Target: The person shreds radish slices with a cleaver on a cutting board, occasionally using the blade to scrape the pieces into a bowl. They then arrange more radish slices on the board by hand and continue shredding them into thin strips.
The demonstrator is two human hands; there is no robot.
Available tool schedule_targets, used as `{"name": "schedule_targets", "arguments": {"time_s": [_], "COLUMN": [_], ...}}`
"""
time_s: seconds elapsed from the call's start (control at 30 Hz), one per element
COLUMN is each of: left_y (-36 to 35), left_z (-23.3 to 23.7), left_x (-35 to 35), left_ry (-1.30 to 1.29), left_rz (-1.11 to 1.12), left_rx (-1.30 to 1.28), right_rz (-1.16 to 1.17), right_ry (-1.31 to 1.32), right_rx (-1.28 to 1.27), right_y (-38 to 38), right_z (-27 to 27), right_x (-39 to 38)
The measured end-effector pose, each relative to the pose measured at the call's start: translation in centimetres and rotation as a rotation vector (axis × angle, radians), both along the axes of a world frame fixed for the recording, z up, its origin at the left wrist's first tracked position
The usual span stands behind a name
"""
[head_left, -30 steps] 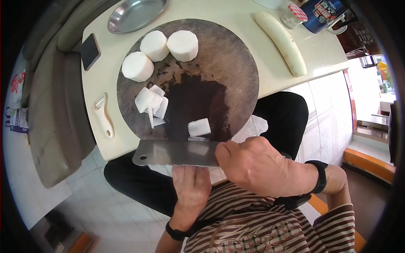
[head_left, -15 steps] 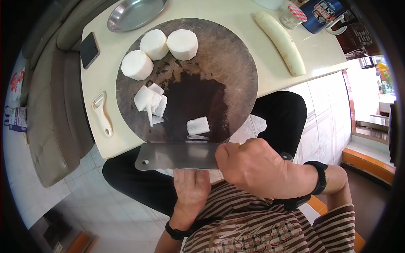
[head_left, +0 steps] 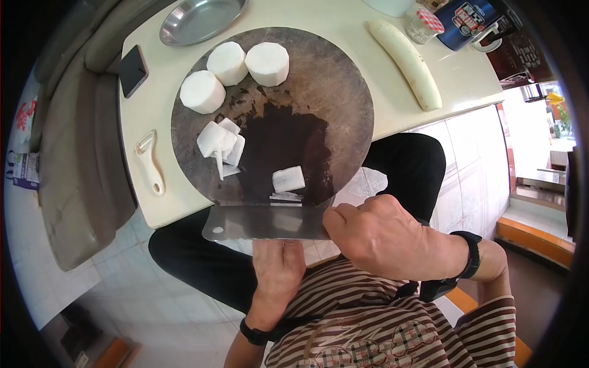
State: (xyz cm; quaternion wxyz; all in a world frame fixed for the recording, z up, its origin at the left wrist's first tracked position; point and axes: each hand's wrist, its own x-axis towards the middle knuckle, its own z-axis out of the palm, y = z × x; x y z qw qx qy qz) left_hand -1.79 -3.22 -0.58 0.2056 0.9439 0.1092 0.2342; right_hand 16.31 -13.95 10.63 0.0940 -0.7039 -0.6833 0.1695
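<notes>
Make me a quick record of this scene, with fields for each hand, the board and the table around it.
right hand: gripping a cleaver
left hand: by the blade, fingertips hidden
board: round, dark patch
on board: three thick white rounds, piled slices, flat piece near thin strips
table, left: peeler, phone
table, far side: metal dish
table, right: long white radish, jar
</notes>
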Motion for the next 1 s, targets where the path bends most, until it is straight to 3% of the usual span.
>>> {"name": "schedule_targets", "arguments": {"time_s": [0.13, 0.5, 0.7, 1.0], "left_y": [0.0, 0.1, 0.1, 0.1], "left_z": [0.0, 0.2, -0.6, -0.5], "left_x": [-0.2, 0.0, -0.7, -0.2], "left_ry": [-0.001, 0.004, 0.006, -0.028], "left_rz": [-0.001, -0.024, -0.027, -0.005], "left_rx": [-0.008, 0.007, 0.006, 0.022], "right_rz": [0.014, -0.082, -0.031, -0.027], "right_ry": [-0.012, 0.150, 0.105, 0.040], "right_rx": [-0.046, 0.196, 0.084, 0.138], "right_y": [0.4, 0.5, 0.1, 0.8], "right_z": [0.2, -1.5, -0.3, -0.9], "right_x": [-0.1, -0.4, 0.1, -0.8]}}
